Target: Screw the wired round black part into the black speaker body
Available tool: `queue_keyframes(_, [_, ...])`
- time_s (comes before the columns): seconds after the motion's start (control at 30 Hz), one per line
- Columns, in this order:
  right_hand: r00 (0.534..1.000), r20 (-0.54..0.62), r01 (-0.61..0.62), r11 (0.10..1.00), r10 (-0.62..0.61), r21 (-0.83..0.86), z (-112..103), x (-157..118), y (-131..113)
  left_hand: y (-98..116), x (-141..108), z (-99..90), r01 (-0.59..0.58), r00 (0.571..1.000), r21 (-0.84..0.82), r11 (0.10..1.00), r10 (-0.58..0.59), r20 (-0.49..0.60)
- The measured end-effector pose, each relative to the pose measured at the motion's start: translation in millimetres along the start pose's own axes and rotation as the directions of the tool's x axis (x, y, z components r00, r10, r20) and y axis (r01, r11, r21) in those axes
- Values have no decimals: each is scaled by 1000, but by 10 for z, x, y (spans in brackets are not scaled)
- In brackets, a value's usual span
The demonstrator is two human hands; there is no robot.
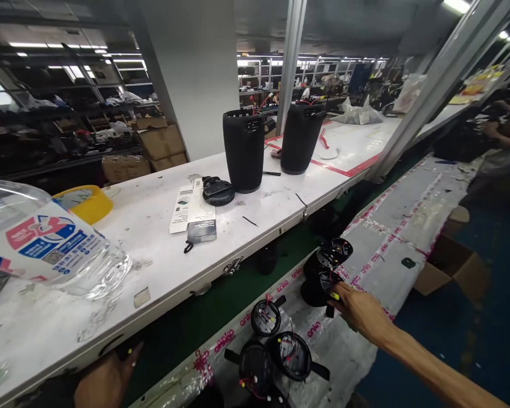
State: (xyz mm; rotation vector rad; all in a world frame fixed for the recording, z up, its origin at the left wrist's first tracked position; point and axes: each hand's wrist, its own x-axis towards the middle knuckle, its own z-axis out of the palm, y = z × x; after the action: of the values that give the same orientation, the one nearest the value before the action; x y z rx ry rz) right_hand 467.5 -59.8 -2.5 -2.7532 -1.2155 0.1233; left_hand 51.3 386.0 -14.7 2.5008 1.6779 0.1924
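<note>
- The person's right hand is reaching out to the far right of the lower, taped-over bench and closing its fingertips on the near edge of a round black housing with red wires inside; the fingers are curled round the rim, though how firmly they are pinching I cannot tell from here.
- A second housing is leaning just behind the first one, touching it, so lifting straight up and toward the body looks like the safer way, rather than dragging sideways and knocking its neighbour.
- The red wiring is sitting loose in the open cup; keeping the fingertips on the outer rim and off the wires seems wise to me.
- Nearer in, three more round parts are lying clustered on a clear plastic sheet, well apart from the one being gripped.
- The left hand is resting low at the near edge of the upper white table, fingers bent under the lip; whether it is holding anything I cannot tell, as the edge is hiding the fingertips.
- Up on that table two tall black cylinders are standing upright at the far side, with a black disc-shaped piece and leaflets just near of them.
- A clear plastic bottle is lying on its side at the near left, beside a yellow tub.
</note>
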Motion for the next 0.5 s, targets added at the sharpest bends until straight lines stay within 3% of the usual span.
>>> queue_keyframes(0.07, [999,2,-46,999,46,-3,45,-55,107,259,-110,-4,-212,976,-43,976,214,39])
queue_keyframes(0.13, [997,3,-81,997,81,-3,65,-112,189,626,-237,-20,-358,932,-109,927,361,8])
queue_keyframes(0.27, [991,-2,-134,991,134,-10,73,-214,290,1622,-446,-153,-610,787,-275,744,609,-99])
queue_keyframes(0.37, [986,-10,-169,986,169,-12,98,-237,352,2445,-525,-319,-707,685,-340,620,720,-110])
queue_keyframes(0.5, [982,-11,-190,982,190,12,145,-229,461,3379,-618,-356,-734,549,-418,535,830,99])
